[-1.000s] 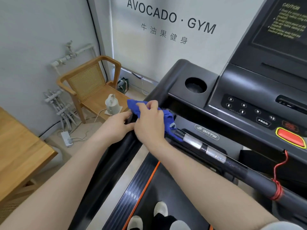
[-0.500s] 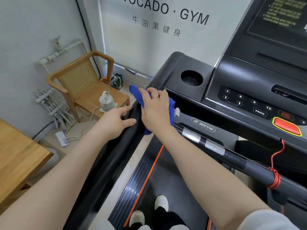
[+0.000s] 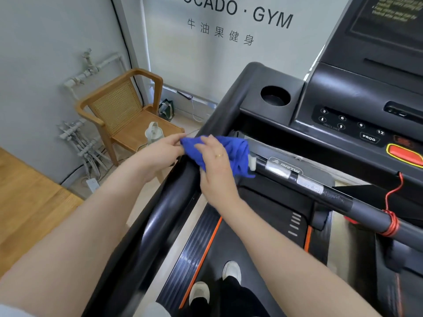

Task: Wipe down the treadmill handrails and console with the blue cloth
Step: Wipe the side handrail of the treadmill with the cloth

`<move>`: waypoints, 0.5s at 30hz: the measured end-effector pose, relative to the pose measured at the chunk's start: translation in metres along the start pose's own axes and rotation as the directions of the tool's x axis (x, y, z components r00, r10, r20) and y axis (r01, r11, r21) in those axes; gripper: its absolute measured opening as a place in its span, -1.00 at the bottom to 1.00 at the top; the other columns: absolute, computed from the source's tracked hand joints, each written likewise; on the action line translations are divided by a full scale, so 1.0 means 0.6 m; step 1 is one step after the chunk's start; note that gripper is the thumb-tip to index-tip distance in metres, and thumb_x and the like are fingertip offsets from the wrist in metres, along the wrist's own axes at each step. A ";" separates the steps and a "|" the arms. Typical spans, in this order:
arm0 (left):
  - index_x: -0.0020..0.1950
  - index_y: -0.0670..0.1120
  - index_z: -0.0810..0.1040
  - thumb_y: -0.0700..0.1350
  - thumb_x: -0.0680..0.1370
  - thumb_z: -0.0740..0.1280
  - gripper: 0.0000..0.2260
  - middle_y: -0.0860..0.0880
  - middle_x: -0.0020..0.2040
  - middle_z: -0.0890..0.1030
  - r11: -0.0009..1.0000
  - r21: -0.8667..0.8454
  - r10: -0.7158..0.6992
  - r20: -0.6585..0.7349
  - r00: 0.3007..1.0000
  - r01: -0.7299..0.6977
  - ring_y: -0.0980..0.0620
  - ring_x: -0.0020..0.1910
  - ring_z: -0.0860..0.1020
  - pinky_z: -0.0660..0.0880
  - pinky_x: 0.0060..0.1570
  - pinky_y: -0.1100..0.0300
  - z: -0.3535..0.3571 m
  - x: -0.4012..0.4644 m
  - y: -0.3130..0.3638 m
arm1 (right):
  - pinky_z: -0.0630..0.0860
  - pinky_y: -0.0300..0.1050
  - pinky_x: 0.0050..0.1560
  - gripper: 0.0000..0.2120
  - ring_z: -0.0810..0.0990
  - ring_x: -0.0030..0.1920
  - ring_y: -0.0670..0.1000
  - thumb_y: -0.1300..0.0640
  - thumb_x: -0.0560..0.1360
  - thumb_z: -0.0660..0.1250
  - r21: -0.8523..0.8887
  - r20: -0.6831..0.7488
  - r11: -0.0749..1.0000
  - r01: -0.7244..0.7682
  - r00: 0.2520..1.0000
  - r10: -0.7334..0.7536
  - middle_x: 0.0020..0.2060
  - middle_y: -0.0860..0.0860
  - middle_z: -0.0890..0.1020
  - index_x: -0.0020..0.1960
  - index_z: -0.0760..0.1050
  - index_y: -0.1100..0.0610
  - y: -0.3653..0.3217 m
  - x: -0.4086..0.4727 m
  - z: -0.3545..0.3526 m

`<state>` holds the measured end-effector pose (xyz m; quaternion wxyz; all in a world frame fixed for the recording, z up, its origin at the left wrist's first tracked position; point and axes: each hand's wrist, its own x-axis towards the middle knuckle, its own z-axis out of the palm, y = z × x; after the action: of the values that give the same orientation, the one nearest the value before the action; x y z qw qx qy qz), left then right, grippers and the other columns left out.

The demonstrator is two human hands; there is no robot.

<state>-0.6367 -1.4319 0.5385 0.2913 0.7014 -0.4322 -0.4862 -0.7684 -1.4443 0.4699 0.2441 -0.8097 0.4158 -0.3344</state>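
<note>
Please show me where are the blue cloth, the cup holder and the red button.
blue cloth (image 3: 235, 149): head view, bunched middle.
cup holder (image 3: 275, 95): head view, dark inside.
red button (image 3: 404, 154): head view, red face.

Blue cloth (image 3: 235, 152) bunched on left handrail (image 3: 169, 216), at corner with crossbar (image 3: 332, 197). Right hand (image 3: 215, 165) flat over cloth, ring on finger. Left hand (image 3: 160, 149) pinching cloth's left edge. Console (image 3: 357, 104) right of cloth, cup hole (image 3: 275, 96) near its left end. Wooden chair (image 3: 123, 110) beyond rail by wall. Shoes (image 3: 215, 282) on belt below.
</note>
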 end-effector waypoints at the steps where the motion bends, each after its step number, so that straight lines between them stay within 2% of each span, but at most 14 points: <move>1: 0.46 0.01 0.26 -0.30 0.58 0.18 -0.53 0.01 0.38 0.39 1.000 -0.010 -0.010 0.040 0.999 0.011 0.12 0.22 0.38 0.35 0.09 0.36 -0.007 -0.004 -0.002 | 0.19 0.18 0.42 -0.59 0.30 0.40 0.24 0.34 0.44 0.09 0.010 0.019 0.999 0.036 0.999 -0.036 0.32 0.26 0.42 0.25 0.46 0.33 -0.008 -0.024 0.006; 3: 0.45 0.04 0.27 -0.45 0.47 0.15 -0.37 0.05 0.40 0.38 1.000 0.004 -0.014 0.103 0.995 0.013 0.09 0.33 0.35 0.33 0.25 0.20 -0.023 -0.015 -0.008 | 0.19 0.17 0.40 -0.57 0.29 0.39 0.19 0.26 0.45 0.06 -0.006 0.047 0.988 0.152 0.987 -0.152 0.31 0.26 0.43 0.25 0.45 0.35 -0.016 -0.057 0.010; 4: 0.44 0.07 0.28 -0.48 0.43 0.14 -0.32 0.07 0.38 0.39 0.999 0.036 -0.008 0.109 0.994 0.004 0.08 0.36 0.32 0.32 0.24 0.20 -0.031 -0.022 -0.011 | 0.20 0.19 0.37 -0.57 0.28 0.38 0.16 0.26 0.44 0.07 -0.023 0.055 0.974 0.226 0.973 -0.225 0.29 0.26 0.45 0.24 0.45 0.35 -0.013 -0.063 0.009; 6: 0.42 0.06 0.31 -0.48 0.41 0.11 -0.33 0.07 0.31 0.43 0.996 0.085 0.022 0.094 0.995 -0.030 0.09 0.31 0.35 0.35 0.09 0.28 -0.041 -0.040 -0.013 | 0.24 0.21 0.34 -0.61 0.27 0.34 0.13 0.28 0.43 0.11 -0.044 0.080 0.936 0.350 0.935 -0.346 0.26 0.26 0.49 0.22 0.44 0.31 -0.001 -0.062 0.000; 8: 0.38 0.01 0.37 -0.43 0.46 0.12 -0.44 0.02 0.21 0.48 0.994 0.094 0.059 0.039 0.997 -0.062 0.09 0.20 0.42 0.36 -0.03 0.33 -0.043 -0.053 -0.020 | 0.26 0.19 0.33 -0.63 0.29 0.33 0.13 0.30 0.44 0.12 -0.035 0.130 0.901 0.432 0.896 -0.424 0.24 0.24 0.51 0.21 0.46 0.28 0.012 -0.050 -0.013; 11: 0.28 0.03 0.44 -0.15 0.49 0.28 -0.64 0.02 0.15 0.54 0.972 0.236 0.043 -0.076 0.996 -0.024 0.03 0.15 0.49 0.36 0.03 0.23 -0.043 -0.072 -0.033 | 0.26 0.14 0.30 -0.59 0.39 0.27 0.16 0.31 0.39 0.06 -0.072 0.197 0.876 0.476 0.868 -0.456 0.17 0.22 0.57 0.14 0.54 0.30 0.022 -0.010 -0.030; 13: 0.27 0.04 0.44 0.08 0.41 0.38 -0.55 0.02 0.16 0.53 0.898 0.431 -0.064 -0.071 0.995 0.089 0.03 0.14 0.49 0.39 0.07 0.18 -0.042 -0.087 -0.040 | 0.35 0.15 0.24 -0.57 0.52 0.17 0.23 0.30 0.36 0.04 -0.130 0.209 0.877 0.463 0.877 -0.432 0.10 0.20 0.61 0.09 0.57 0.28 0.023 0.025 -0.041; 15: 0.25 0.02 0.44 0.22 0.34 0.41 -0.45 0.03 0.12 0.53 0.803 0.575 -0.148 -0.062 0.987 0.156 0.02 0.11 0.50 0.44 0.11 0.13 -0.033 -0.106 -0.048 | 0.37 0.06 0.18 -0.56 0.58 0.09 0.20 0.26 0.35 0.03 -0.231 0.222 0.868 0.439 0.893 -0.393 0.06 0.12 0.63 0.08 0.59 0.22 0.024 0.064 -0.054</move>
<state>-0.6188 -1.3627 0.5489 0.0278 0.7923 -0.4997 -0.3490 -0.7834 -1.4880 0.4947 0.0854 -0.9314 0.2513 -0.2491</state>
